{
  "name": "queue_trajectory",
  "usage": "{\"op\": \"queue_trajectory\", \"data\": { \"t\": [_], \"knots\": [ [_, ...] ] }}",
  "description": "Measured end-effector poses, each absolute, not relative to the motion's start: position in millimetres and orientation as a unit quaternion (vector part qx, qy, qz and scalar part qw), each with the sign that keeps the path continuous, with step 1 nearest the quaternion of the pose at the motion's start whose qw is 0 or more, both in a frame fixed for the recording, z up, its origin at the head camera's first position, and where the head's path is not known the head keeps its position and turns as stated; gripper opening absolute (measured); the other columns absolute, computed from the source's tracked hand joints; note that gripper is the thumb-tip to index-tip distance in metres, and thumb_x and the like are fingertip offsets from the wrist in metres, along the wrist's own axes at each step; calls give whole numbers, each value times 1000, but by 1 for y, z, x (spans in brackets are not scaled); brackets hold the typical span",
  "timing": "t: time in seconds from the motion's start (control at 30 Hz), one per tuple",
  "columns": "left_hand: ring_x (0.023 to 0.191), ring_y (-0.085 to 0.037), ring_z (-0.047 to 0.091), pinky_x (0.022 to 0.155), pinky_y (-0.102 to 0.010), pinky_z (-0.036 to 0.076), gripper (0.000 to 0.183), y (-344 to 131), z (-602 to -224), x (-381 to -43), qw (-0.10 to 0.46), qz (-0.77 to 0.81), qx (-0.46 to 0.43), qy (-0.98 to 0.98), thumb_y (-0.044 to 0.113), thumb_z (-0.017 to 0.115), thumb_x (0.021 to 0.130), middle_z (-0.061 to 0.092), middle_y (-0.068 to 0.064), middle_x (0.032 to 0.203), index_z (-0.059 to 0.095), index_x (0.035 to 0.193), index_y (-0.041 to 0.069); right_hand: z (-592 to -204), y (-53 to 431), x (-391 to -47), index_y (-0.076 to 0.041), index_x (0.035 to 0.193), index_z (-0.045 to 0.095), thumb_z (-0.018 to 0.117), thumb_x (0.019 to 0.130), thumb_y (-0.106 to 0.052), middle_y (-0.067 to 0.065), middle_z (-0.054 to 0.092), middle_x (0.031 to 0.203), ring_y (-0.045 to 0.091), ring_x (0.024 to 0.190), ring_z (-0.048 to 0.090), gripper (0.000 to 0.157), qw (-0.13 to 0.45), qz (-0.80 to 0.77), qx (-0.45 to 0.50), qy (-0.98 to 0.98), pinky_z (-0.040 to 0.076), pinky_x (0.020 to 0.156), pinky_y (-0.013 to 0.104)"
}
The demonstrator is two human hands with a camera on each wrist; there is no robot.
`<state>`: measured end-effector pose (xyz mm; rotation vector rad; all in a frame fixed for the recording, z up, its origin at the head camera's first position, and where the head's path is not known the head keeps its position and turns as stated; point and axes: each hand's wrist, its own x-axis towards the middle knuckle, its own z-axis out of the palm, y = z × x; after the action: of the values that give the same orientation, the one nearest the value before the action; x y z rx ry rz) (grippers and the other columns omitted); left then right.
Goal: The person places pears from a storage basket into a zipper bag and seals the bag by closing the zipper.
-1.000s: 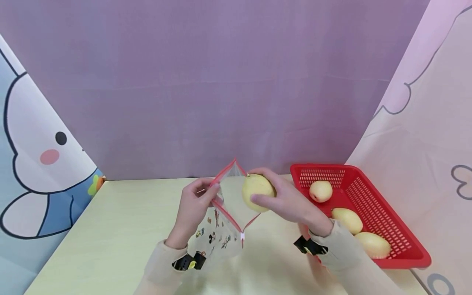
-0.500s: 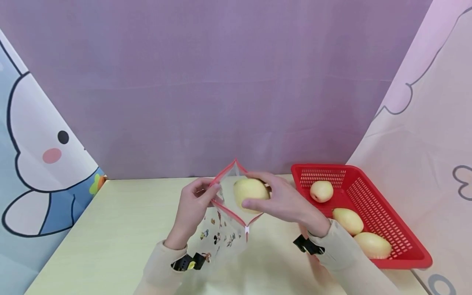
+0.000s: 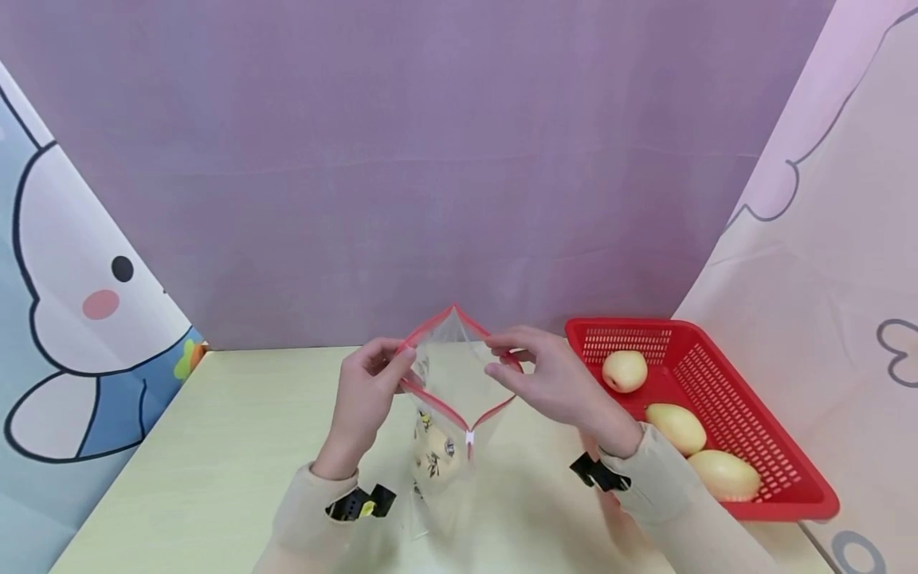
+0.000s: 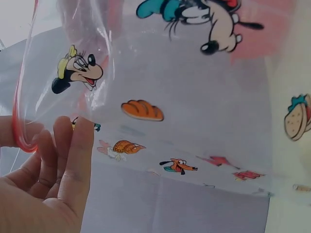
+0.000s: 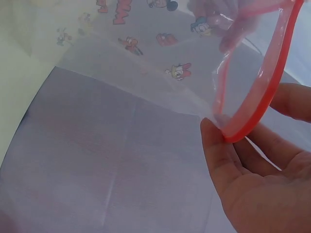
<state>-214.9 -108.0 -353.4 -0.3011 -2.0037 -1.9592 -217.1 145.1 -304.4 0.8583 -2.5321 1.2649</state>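
Your left hand [image 3: 364, 392] pinches the left side of the red rim on the clear zip bag [image 3: 439, 405], thumb over the edge, as the head and left wrist views both show; your right hand [image 3: 551, 379] is at the opposite side, its fingers against the rim and no fruit in it; whether those fingers grip the rim or merely lie along it, you cannot tell from these views. The mouth stands wide in a diamond, with the white slider [image 3: 469, 438] at its near corner; one pale pear [image 3: 433, 456] shows through the printed film, low in the bag, above the counter [image 3: 247, 430]; whether the bag's bottom touches that surface is unclear. Three more pears, one at the far end [image 3: 625, 371] and two nearer you [image 3: 676, 429] [image 3: 724, 476], lie in the red perforated basket [image 3: 730, 395] on your right. You seem to be at the bagging step, with this pear's drop done and the zip not yet run; the next move probably calls for your left hand to keep the mouth spread while your right either fetches another pear or goes to the slider; keep the rim from folding inward, since slack film could snag the fruit.
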Motion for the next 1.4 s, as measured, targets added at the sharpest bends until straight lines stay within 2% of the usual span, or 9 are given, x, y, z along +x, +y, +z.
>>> {"op": "queue_trajectory", "data": {
  "t": [0.33,0.6,0.8,1.0,1.1,1.2,1.33,1.4],
  "knots": [
    [66,-18,69,66,-32,62,12,-107,-354,-218,157,-689,-103,-700,8,68,98,64,-14,82,70,106,-1,-300,148,-214,-9,124,72,76,92,-12,3,68,122,16,100,66,32,108,396,324,-852,58,93,41],
    [65,-18,69,67,-32,62,13,-106,-355,-218,148,-692,-105,-698,9,68,98,63,-19,84,70,106,-1,-297,160,-211,-7,123,72,75,92,-6,5,69,122,22,109,66,31,102,407,339,-842,59,91,39],
    [65,-17,69,66,-32,62,13,-105,-355,-219,144,-696,-110,-695,8,67,98,63,-25,87,70,107,-2,-294,170,-208,-7,122,72,74,93,-9,5,68,122,24,112,64,30,102,389,333,-853,59,90,42],
    [66,-17,69,66,-32,62,14,-104,-356,-220,145,-693,-113,-697,8,67,98,63,-25,87,70,107,-2,-294,185,-203,-9,133,65,74,95,-16,3,63,133,27,122,59,40,78,354,299,-883,56,97,47],
    [66,-16,69,66,-31,62,15,-103,-357,-220,146,-691,-113,-699,8,67,99,63,-26,87,69,108,-4,-295,193,-201,-12,138,61,72,96,-25,3,60,136,28,121,58,46,62,331,280,-899,52,100,52],
    [66,-17,69,67,-31,62,16,-100,-358,-220,141,-688,-117,-702,9,67,99,63,-27,89,69,108,-4,-297,201,-198,-14,142,58,70,97,-34,5,57,141,33,128,53,51,54,305,264,-913,46,105,58],
    [68,-17,69,67,-31,62,17,-94,-361,-220,132,-683,-124,-707,11,67,99,65,-23,86,69,108,-4,-299,211,-194,-14,145,55,69,97,-39,9,52,148,38,140,42,55,44,286,241,-926,40,109,64],
    [69,-16,69,67,-30,62,18,-91,-363,-220,128,-682,-125,-709,11,67,99,65,-20,85,69,108,-5,-300,215,-193,-15,146,55,68,97,-40,10,50,149,37,141,41,57,41,280,231,-931,41,108,63]
  ]
}}
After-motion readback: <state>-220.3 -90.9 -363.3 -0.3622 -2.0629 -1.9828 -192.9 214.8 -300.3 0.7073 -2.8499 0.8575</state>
